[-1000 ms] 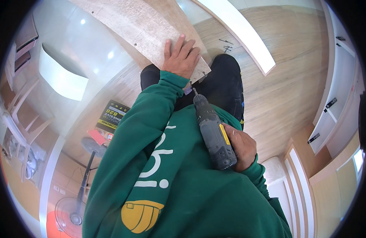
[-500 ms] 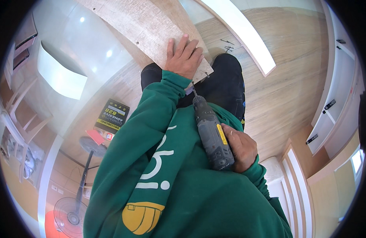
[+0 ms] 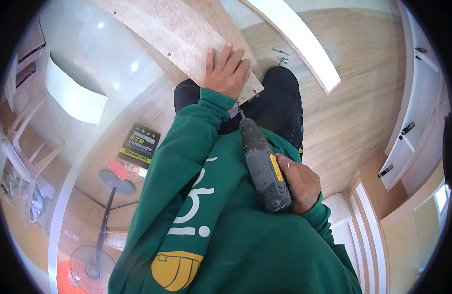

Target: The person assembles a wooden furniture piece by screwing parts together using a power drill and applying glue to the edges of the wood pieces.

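Observation:
My left hand [image 3: 228,73] lies flat with fingers spread on the near end of a long pale wooden board [image 3: 172,32], close to my knees. A cordless drill [image 3: 265,169] is in my right hand [image 3: 303,187], its fingers wrapped round the grip, which is mostly hidden under the body. The drill's bit [image 3: 242,114] points away from me at the board's near end. A small dark screw [image 3: 238,106] shows at or near the bit's tip; I cannot tell whether they touch. Another screw [image 3: 256,92] sticks out at the board's near right corner.
Loose dark screws [image 3: 282,60] lie on the wood floor beyond my right knee, beside a long white panel [image 3: 304,44]. To the left are a black and yellow adhesive can [image 3: 139,144], a standing fan [image 3: 92,269], a curved white sheet [image 3: 76,93] and white chairs [image 3: 27,157]. White cabinetry [image 3: 417,117] stands at right.
The drill and my right hand have shifted slightly toward me and to the right. My left sleeve has moved a little to the right, while the left hand stays on the board.

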The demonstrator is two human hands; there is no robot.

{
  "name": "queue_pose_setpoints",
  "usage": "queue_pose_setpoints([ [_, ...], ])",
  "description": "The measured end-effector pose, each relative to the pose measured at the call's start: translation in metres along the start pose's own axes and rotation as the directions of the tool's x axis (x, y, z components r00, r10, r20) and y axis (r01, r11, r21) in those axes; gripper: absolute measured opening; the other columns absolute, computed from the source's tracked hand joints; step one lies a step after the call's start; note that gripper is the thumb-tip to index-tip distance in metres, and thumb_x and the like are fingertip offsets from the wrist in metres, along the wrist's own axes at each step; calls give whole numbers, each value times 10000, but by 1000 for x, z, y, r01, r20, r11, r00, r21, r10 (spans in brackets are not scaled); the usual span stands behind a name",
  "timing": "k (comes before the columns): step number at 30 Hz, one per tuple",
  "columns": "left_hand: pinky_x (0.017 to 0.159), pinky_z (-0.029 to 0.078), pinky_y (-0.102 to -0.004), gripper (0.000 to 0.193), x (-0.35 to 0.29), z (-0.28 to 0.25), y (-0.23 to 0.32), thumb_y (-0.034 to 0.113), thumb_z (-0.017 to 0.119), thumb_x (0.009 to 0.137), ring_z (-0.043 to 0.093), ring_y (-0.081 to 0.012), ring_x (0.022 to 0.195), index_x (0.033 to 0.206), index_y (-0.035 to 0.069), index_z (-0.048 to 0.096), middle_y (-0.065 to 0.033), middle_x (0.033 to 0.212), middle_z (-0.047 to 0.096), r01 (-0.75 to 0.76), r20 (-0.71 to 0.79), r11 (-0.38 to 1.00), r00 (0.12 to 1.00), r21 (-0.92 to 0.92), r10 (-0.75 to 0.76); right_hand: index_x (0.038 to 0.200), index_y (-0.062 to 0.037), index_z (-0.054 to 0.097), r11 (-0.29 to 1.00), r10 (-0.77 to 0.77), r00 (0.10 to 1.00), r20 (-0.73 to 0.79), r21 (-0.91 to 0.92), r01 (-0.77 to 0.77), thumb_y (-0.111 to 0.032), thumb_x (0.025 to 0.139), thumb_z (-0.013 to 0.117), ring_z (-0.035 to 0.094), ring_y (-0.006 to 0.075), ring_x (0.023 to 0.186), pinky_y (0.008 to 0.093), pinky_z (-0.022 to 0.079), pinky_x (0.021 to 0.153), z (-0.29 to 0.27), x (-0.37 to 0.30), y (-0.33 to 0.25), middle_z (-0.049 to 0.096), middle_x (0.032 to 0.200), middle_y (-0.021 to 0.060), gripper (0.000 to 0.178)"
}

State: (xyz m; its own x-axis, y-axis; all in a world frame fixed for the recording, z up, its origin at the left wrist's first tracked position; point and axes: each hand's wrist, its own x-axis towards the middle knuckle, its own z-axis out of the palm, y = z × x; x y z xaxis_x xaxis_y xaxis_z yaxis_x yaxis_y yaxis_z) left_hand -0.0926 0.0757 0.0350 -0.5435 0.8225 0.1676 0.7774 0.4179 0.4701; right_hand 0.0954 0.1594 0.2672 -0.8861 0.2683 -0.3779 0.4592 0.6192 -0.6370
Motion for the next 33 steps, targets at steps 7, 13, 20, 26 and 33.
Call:
queue_pose_setpoints([
  [7, 1101, 251, -574, 215, 0, 2, -1, 224, 692, 854, 423, -271, 1334, 1058, 155, 678, -15, 1269, 573, 1, -4, 1000, 1000, -14, -1, 1164, 93, 582, 1000, 1, 999, 40, -16, 0, 6, 678, 656, 674, 340, 848, 394, 544, 759, 1, 3, 2, 662, 1117, 236, 500],
  [13, 1106, 248, -568, 216, -1, 1, 1, 225, 691, 856, 419, -268, 1339, 1061, 155, 676, -13, 1274, 569, 9, 9, 1000, 1000, -10, -9, 1184, 68, 586, 998, -30, 998, 51, -52, 33, -2, 678, 657, 671, 325, 855, 388, 540, 761, 0, 5, 2, 661, 1138, 208, 516],
  [20, 1113, 247, -556, 215, 0, 1, 2, 237, 696, 854, 429, -258, 1333, 1056, 162, 680, -9, 1266, 578, 11, -11, 1000, 1000, 9, -11, 1153, 52, 601, 991, -22, 996, 90, -129, 34, -17, 728, 625, 670, 297, 852, 373, 539, 754, -7, 17, -12, 669, 1128, 188, 431],
  [26, 1114, 248, -551, 215, -1, 1, 0, 247, 694, 857, 431, -250, 1332, 1055, 165, 680, -4, 1261, 581, 17, -5, 1000, 1000, -2, -17, 1110, 44, 609, 958, -100, 983, 154, -253, 138, -42, 778, 602, 661, 254, 829, 347, 532, 729, -13, 27, -21, 676, 1110, 188, 343],
  [33, 1111, 249, -554, 219, -3, 1, 1, 247, 687, 860, 422, -247, 1337, 1064, 168, 665, -1, 1263, 577, 13, -10, 1000, 1000, 0, -13, 1118, 45, 610, 953, -103, 980, 169, -266, 146, -49, 774, 598, 666, 258, 836, 348, 536, 732, -19, 20, -17, 680, 1101, 182, 356],
])
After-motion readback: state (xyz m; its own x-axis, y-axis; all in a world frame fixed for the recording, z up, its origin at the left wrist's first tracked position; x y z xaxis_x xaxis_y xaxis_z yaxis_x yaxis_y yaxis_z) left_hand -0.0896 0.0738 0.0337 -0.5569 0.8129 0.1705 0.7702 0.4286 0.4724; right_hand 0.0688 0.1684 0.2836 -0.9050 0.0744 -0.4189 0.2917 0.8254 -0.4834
